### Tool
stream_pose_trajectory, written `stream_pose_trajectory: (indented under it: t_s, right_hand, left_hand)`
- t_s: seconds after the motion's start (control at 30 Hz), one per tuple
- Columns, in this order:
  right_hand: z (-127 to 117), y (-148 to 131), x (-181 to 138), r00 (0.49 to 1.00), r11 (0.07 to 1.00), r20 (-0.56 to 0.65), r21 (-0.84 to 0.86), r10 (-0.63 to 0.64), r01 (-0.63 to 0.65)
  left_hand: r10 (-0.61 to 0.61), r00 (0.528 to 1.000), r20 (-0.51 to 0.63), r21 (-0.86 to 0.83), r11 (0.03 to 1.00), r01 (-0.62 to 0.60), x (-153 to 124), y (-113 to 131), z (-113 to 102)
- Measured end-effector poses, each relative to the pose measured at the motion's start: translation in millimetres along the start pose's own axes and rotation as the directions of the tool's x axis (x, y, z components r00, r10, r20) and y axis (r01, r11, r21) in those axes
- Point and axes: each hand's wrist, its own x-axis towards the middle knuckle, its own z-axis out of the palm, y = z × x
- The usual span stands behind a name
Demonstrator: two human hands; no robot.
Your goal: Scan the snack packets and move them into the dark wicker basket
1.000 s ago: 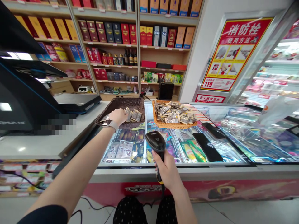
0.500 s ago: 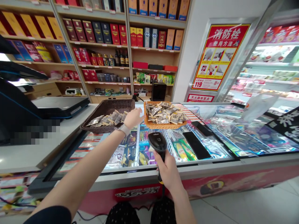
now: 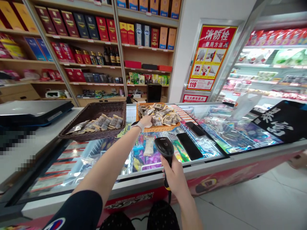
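My left hand (image 3: 146, 121) is at the left side of an orange woven basket (image 3: 157, 129) full of small snack packets (image 3: 165, 112). Its fingers are bent together against the packets; what they pinch, if anything, is hidden. On that wrist is a watch with a pale band. My right hand (image 3: 174, 174) is wrapped around the handle of a black barcode scanner (image 3: 165, 147), held upright in front of the freezer. To the left, a dark brown woven basket (image 3: 112, 109) holds several similar packets (image 3: 102, 122).
Both baskets stand on the glass-topped freezer (image 3: 144, 177). Two black phones (image 3: 189, 146) lie right of the scanner. A black bag (image 3: 283, 119) and a clear plastic bag (image 3: 246, 107) are farther right. A weighing scale (image 3: 35, 111) sits on the left counter. Shelves of boxes rise behind.
My left hand has moved from between the baskets onto the orange basket's packets, its fingers closing together. The view has turned right. My right hand still grips the scanner.
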Motion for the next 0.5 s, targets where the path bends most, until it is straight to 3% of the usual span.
stream_pose_trajectory:
  t_s: [0.2,0.27,0.33,0.4,0.5]
  right_hand:
    - [4,-5,-1,1.000,0.999,0.011,0.025,-0.020,0.020]
    - [6,-7,-2,0.999,0.999,0.019,0.034,-0.026,0.026]
    - [8,-8,-3,0.999,0.999,0.026,0.038,-0.028,0.027]
    - [12,-9,-4,0.999,0.999,0.028,0.047,-0.027,0.026]
    - [20,-11,-6,0.999,0.997,0.034,0.069,-0.031,0.029]
  left_hand:
    - [0.081,0.996,-0.035,-0.042,0.996,-0.082,-13,-21,-23]
    - [0.088,0.992,-0.095,-0.087,0.992,-0.097,-22,-29,-32]
    - [0.043,0.980,-0.193,-0.238,0.967,-0.089,-34,-40,-38]
    - [-0.063,0.962,-0.266,-0.497,0.864,-0.081,-49,-51,-40]
    - [-0.164,0.955,-0.246,-0.790,0.605,-0.099,-81,-64,-35]
